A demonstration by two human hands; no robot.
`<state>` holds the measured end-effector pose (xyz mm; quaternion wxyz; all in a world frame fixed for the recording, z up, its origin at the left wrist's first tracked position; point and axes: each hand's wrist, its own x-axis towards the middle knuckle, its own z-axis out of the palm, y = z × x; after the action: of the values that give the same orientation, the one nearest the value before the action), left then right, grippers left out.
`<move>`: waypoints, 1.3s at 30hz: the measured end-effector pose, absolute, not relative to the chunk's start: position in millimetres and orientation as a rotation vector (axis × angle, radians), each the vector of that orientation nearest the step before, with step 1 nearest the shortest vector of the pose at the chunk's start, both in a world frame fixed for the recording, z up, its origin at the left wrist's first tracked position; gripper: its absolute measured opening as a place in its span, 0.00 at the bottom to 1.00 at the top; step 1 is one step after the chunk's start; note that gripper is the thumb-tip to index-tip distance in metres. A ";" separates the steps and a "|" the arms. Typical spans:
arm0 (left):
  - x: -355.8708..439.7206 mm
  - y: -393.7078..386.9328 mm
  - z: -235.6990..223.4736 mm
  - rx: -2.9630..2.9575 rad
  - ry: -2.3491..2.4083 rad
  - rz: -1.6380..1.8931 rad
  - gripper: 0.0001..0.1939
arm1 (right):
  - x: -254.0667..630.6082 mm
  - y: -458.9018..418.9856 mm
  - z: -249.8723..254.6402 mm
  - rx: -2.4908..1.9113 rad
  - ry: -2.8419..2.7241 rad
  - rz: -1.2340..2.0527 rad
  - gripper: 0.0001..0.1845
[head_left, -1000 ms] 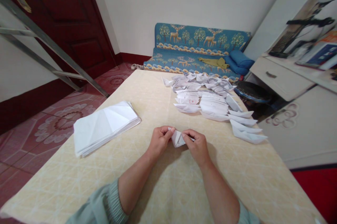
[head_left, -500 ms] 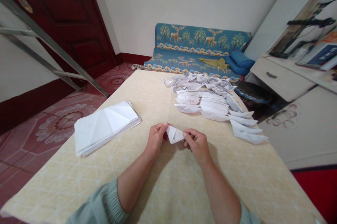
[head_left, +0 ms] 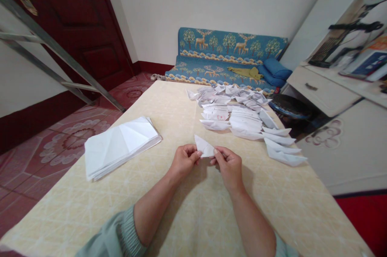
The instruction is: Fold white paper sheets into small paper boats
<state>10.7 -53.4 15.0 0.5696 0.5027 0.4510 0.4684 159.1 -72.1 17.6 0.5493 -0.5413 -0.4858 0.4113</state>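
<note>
Between my two hands is a small folded piece of white paper [head_left: 204, 147], held just above the table, one pointed corner aimed up and to the left. My left hand [head_left: 185, 159] pinches its lower left corner between thumb and fingers. On the other side, my right hand [head_left: 227, 165] grips the right corner the same way. Folded white paper boats [head_left: 246, 122] stand in packed rows beyond my right hand, a few of them nearer the right edge. To the left lies a stack of creased white paper sheets [head_left: 121, 146].
A pale yellow patterned cloth covers the table [head_left: 169, 108]. Past its far edge is a blue sofa [head_left: 205, 61] with deer prints. A metal ladder [head_left: 60, 53] leans at the left by a dark red door [head_left: 81, 19]. Right of the table are a black stool [head_left: 290, 105] and a white cabinet [head_left: 329, 92].
Both hands have turned the folded paper about, so its point now faces up instead of down. My left thumb has shifted from the upper corner to the lower left one.
</note>
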 end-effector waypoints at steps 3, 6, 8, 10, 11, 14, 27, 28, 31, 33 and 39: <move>9.3 -53.9 17.0 1.140 1.101 1.156 0.18 | 158.2 -73.3 19.7 -1.253 -1.160 1.041 0.14; 8.3 -53.7 16.6 1.154 1.100 1.193 0.21 | 159.4 -73.3 19.3 -1.245 -1.141 1.104 0.15; 7.9 -53.2 16.1 1.175 1.080 1.193 0.22 | 161.0 -72.7 17.5 -1.239 -1.107 1.126 0.16; 7.8 -52.9 16.6 1.180 1.062 1.190 0.22 | 162.7 -71.8 14.8 -1.234 -1.072 1.136 0.17; 7.8 -52.9 17.3 1.174 1.050 1.190 0.21 | 163.4 -71.2 13.4 -1.230 -1.057 1.143 0.17; 8.3 -54.0 20.8 1.136 0.970 1.203 0.18 | 164.6 -69.6 10.0 -1.188 -1.016 1.185 0.17; 7.3 -58.0 25.3 1.029 0.778 1.184 0.32 | 163.6 -68.8 9.7 -1.080 -0.948 1.367 0.16; 7.2 -58.1 25.2 1.023 0.774 1.182 0.32 | 163.7 -68.8 9.5 -1.079 -0.947 1.384 0.16; 7.3 -58.2 24.6 1.017 0.760 1.182 0.32 | 163.6 -69.3 9.7 -1.075 -0.947 1.409 0.16; 7.5 -58.1 23.7 1.020 0.751 1.183 0.31 | 163.3 -69.6 10.1 -1.069 -0.959 1.417 0.16; 7.8 -57.9 21.4 1.013 0.724 1.191 0.29 | 163.1 -67.9 7.6 -1.042 -0.972 1.460 0.16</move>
<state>7.8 -57.9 21.4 0.6514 0.4459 0.3190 0.5244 163.1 -67.9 7.6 0.5234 -0.4352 -0.4059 0.6098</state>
